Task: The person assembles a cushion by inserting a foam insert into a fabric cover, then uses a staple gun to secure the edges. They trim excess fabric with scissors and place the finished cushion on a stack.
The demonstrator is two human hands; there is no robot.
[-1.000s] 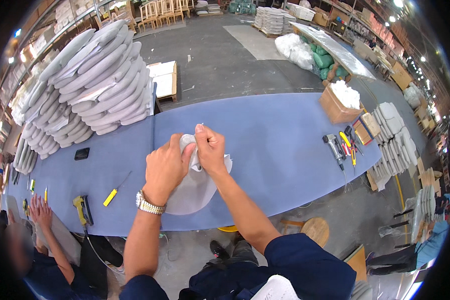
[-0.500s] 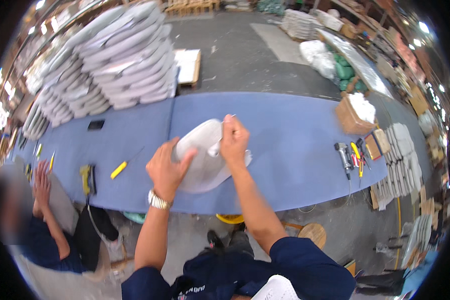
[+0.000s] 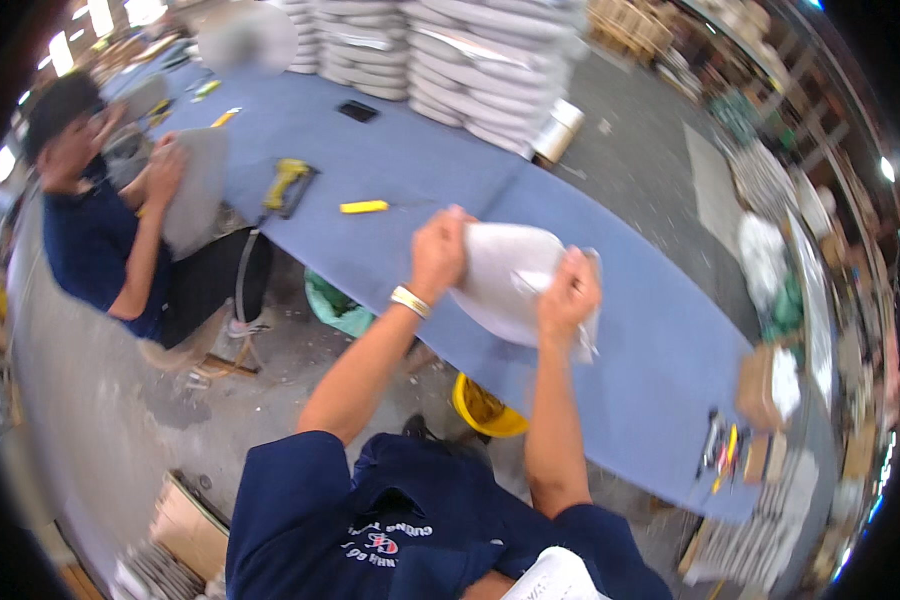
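Over the blue-covered table I hold a rounded, pale grey upholstered pad (image 3: pixel 505 265), tilted. My left hand (image 3: pixel 438 250) is closed on its left edge. My right hand (image 3: pixel 568 292) is closed at the right edge, where loose pale fabric or film (image 3: pixel 590 335) hangs beside it. What lies inside the right fist is hidden. Beyond my left hand, a yellow-handled tool (image 3: pixel 364 207) with a thin shaft lies on the table. Farther left rests a yellow-and-black staple gun (image 3: pixel 290 185) with a hose.
Tall stacks of grey pads (image 3: pixel 490 65) and a black phone (image 3: pixel 358 111) are at the back. A seated co-worker (image 3: pixel 110 220) holds a similar pad at left. Hand tools (image 3: pixel 720 450) and a cardboard box (image 3: pixel 760 385) stand at right. Below the table edge is a yellow tub (image 3: pixel 490 420).
The view has swung left, showing more of the co-worker. My right hand has moved from above the pad to its right edge, and my left hand still grips the left edge.
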